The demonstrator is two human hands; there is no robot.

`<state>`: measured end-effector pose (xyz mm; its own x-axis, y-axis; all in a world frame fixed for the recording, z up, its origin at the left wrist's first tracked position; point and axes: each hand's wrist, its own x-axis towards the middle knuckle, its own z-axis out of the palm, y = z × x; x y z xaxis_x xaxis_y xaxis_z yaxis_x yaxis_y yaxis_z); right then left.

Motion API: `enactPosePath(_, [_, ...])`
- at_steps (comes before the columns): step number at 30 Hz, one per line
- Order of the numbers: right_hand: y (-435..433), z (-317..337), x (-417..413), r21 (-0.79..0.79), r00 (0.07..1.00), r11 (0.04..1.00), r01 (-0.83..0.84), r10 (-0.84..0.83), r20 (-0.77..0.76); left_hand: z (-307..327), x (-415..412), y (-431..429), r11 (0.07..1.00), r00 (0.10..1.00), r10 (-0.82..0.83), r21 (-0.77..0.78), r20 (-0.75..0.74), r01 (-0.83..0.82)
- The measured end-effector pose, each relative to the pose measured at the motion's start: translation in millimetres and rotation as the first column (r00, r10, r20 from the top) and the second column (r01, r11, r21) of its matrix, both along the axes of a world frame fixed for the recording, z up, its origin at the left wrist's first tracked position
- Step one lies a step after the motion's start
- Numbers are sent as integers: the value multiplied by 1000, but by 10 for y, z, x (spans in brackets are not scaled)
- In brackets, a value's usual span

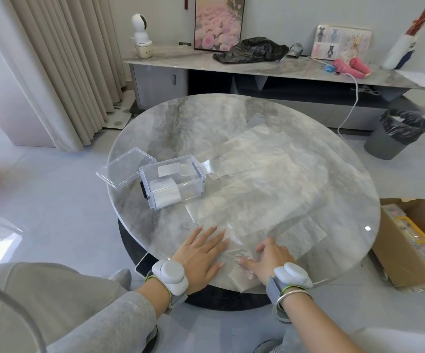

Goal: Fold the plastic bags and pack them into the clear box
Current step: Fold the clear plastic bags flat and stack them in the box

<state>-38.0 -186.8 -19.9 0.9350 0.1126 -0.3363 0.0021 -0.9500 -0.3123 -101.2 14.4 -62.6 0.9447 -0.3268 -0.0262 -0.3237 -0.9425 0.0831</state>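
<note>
Left hand (201, 248) and right hand (270, 258) lie flat, close together, gripping nothing. They pin the bag (242, 235) on my side of the box (172, 162). I should sweep air outward, then crease hard. Folded bag (165, 196) sits inside the box; spare bags (257, 161) lie right of it.

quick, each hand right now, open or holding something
Left hand: open, fingers flat on the plastic bag.
Right hand: open, pressing down on the same bag, not visibly gripping it.
</note>
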Motion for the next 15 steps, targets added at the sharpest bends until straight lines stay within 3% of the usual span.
enactPosePath(3, [-43,25,1,2,999,999,-49,49,3,-21,12,14,999,997,17,-28,-74,-20])
enactPosePath(7, [-33,67,-10,-15,993,995,-103,103,51,17,26,-2,993,998,26,-114,-65,-33])
enactPosePath(15, [-8,59,-79,144,977,978,-153,128,172,-19,59,11,997,997,7,-72,-79,-13])
